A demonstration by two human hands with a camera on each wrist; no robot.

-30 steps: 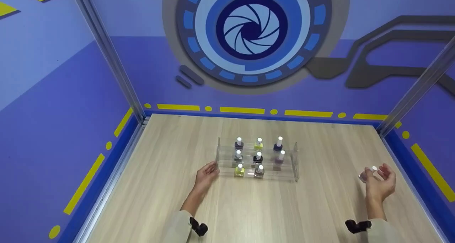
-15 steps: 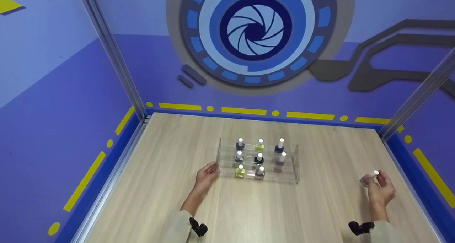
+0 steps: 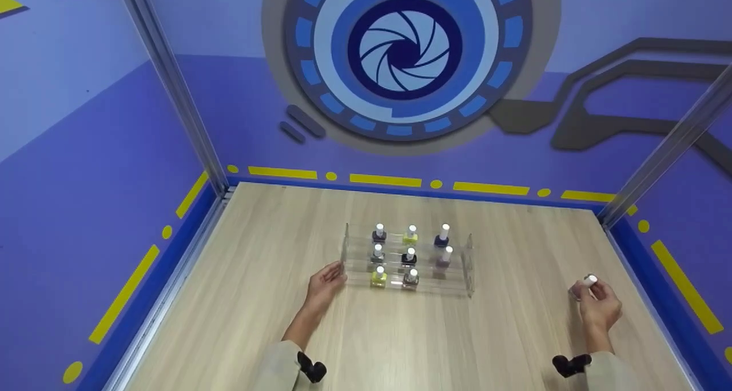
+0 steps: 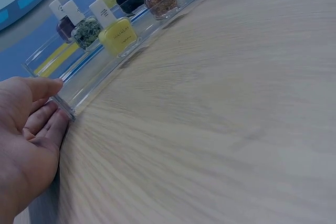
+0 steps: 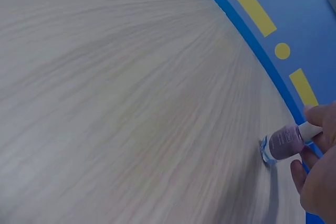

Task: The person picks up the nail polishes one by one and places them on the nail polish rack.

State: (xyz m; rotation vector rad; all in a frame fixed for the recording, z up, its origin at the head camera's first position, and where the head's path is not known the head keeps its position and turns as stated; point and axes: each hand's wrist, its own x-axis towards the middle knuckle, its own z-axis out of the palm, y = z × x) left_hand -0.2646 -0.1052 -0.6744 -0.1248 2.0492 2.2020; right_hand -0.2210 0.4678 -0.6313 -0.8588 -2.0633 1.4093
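Observation:
A clear tiered acrylic rack (image 3: 470, 274) holds several white-capped nail polish bottles on three steps. My left hand (image 3: 323, 288) holds the rack's left end; in the left wrist view the thumb reaches over the end panel (image 4: 65, 107), fingers on its outer side. Nearest that hand stands a yellow bottle (image 4: 118, 36) on the front step, beside a brown glittery one (image 4: 161, 2). Far to the right, my right hand (image 3: 600, 310) pinches a mauve nail polish bottle (image 5: 286, 142) by its white cap. That bottle is tilted, its glass base close to the tabletop; whether it touches is unclear.
The rack stands mid-way on a light wooden table (image 3: 514, 334). Blue printed walls (image 3: 366, 156) enclose the back and sides, with metal posts (image 3: 171, 88) at the corners. The right hand is near the table's right edge.
The right hand's fingers have closed in around the bottle's cap, and the bottle's lean has changed. The left hand stays at the rack's end. The head view has shifted slightly.

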